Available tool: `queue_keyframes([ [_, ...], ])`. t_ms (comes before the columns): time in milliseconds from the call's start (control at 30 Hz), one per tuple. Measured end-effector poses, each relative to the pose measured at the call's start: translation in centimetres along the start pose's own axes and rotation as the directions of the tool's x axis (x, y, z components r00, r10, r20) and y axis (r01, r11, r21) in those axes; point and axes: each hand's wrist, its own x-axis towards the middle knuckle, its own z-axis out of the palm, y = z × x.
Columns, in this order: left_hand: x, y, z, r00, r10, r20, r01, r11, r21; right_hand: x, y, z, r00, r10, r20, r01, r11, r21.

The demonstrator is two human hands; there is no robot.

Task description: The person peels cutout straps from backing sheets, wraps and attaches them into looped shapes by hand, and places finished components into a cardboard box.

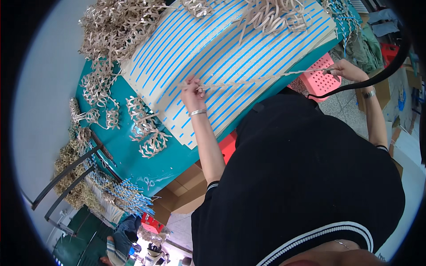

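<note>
A thin beige braided strip (262, 79) stretches almost straight between my two hands. My left hand (192, 91) is closed on its left end, over the cream sheets with blue stripes (248, 62). Out past the table's right edge, my right hand (348, 71) pinches the other end, with a small dark thing I cannot make out at its fingertips. Heaps of curled beige braid (124, 26) lie at the far left, and a looser bundle of strips (275, 15) rests on the sheets' far side. Smaller braid coils (148, 128) sit left of my left hand.
The sheets lie on a green tabletop (133, 166). Small scissors (148, 181) are near its front left edge. Bunches of blue and beige braids (128, 195) hang by a dark metal frame (66, 168). A pink perforated stool (320, 73) stands below my right hand. Another person (122, 241) is at the lower left.
</note>
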Motion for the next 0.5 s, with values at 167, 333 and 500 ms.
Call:
queue_keyframes([
  [167,-1.9,0.8,-2.4,0.899,-0.101,0.426,0.413,0.519,-0.748,1.3,-0.6,-1.5,0.954,-0.039,0.297,-0.027,0.977,0.214],
  [333,-3.1,-0.8,-4.1,0.991,-0.054,0.124,0.122,0.745,-0.656,3.1,-0.2,-2.3,0.940,-0.077,0.332,-0.039,0.943,0.330],
  [500,-3.2,-1.3,-2.1,0.998,-0.063,-0.012,0.056,0.947,-0.316,5.0,6.8,-2.5,0.938,-0.339,0.075,0.335,0.940,0.059],
])
